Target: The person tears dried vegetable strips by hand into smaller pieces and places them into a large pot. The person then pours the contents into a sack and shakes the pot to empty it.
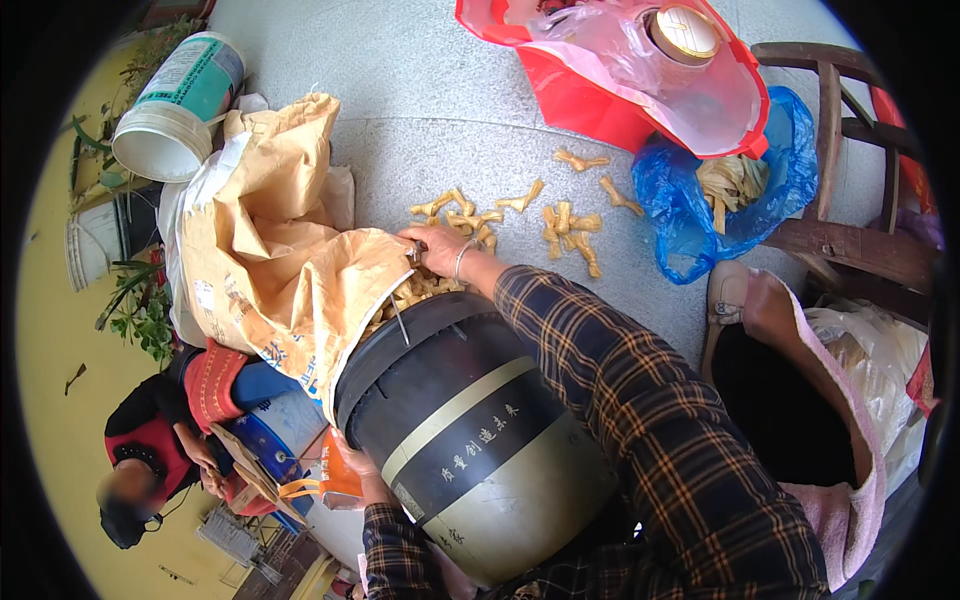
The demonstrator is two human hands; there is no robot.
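Note:
A black plastic bucket (480,400) with gold bands lies tipped in front of me, its mouth against the opening of a tan woven sack (290,200). Tan knotted, bone-shaped pieces (400,296) show between the bucket's mouth and the sack. My right hand (438,250) reaches over the bucket and is closed on the sack's edge, beside those pieces. Low on the other side, my left hand (356,464) is closed where the sack's lower edge meets the bucket's rim; its fingertips are partly hidden. More knotted pieces (568,226) lie scattered on the grey floor.
A red bag (580,100) with a tape roll (686,36) stands at the far right, beside a blue plastic bag (680,225). A wooden chair (830,150) is on the right. Far left lies a white-and-green bucket (180,105). Another person (150,450) sits at lower left.

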